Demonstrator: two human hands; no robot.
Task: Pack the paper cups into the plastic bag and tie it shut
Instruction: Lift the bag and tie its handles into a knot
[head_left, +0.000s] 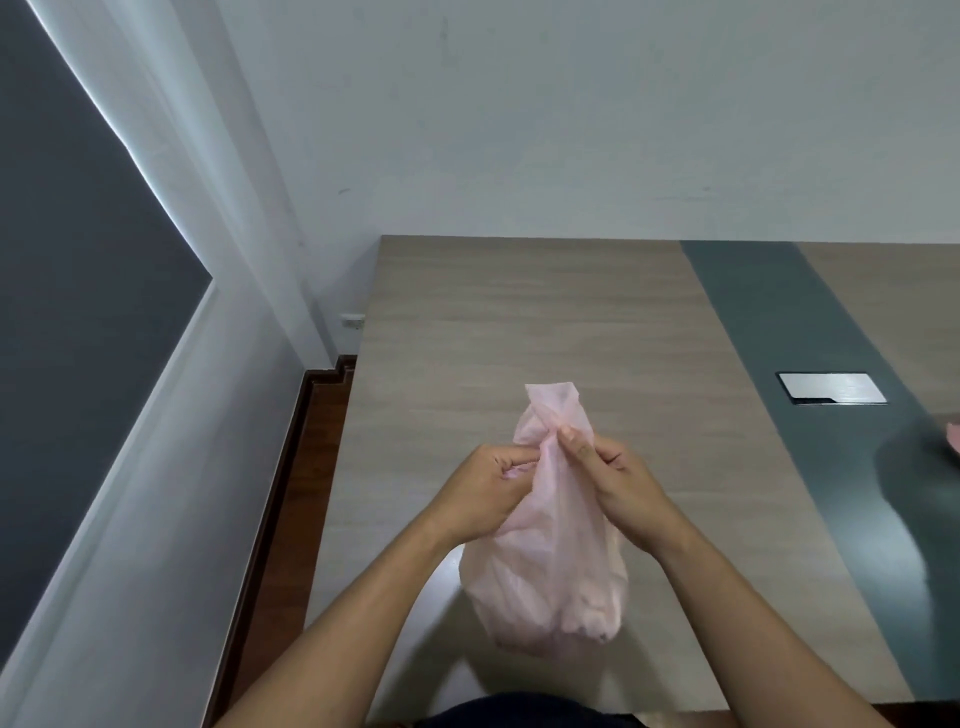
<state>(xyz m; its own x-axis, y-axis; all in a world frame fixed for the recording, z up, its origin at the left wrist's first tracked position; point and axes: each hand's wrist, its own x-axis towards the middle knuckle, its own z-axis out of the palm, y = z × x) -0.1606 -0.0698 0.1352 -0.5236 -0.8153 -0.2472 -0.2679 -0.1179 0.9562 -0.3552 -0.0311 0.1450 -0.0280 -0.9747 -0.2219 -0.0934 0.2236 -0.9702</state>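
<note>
A thin pink plastic bag stands on the wooden table, bulging at the bottom with contents I cannot make out through the film. Its neck is gathered and twisted, with a loose flap sticking up above the hands. My left hand pinches a strand of the bag's top on the left side. My right hand pinches the gathered neck from the right, thumb and fingers curled on the plastic. No loose paper cups are in view.
The table runs to the wall at the back, with its left edge near the bag. A dark grey strip crosses it on the right and holds a metal cable hatch. A pink scrap shows at the right frame edge.
</note>
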